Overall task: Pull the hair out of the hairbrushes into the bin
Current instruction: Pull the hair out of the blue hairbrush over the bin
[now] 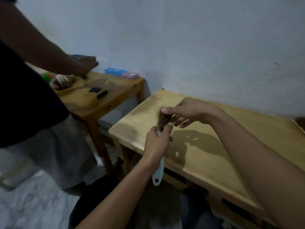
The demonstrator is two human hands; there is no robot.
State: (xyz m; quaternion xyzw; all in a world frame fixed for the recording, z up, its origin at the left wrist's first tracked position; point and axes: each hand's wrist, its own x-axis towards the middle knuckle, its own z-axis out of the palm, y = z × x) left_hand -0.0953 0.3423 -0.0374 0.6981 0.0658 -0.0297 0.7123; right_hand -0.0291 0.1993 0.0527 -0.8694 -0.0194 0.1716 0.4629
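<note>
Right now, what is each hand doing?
Left hand: closed around the hairbrush.
Right hand: thumb and forefinger pinching the hair clump.

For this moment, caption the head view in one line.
Left hand holds a white-handled hairbrush above a wooden table while the right hand pinches hair from its bristles.

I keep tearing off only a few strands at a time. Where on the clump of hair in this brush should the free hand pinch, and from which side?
Probably best at the top edge of the hair clump, where it has lifted off the hairbrush. The left hand holds the brush head-up, so the right hand coming from above and pulling along the bristles should peel it off whole.
</note>
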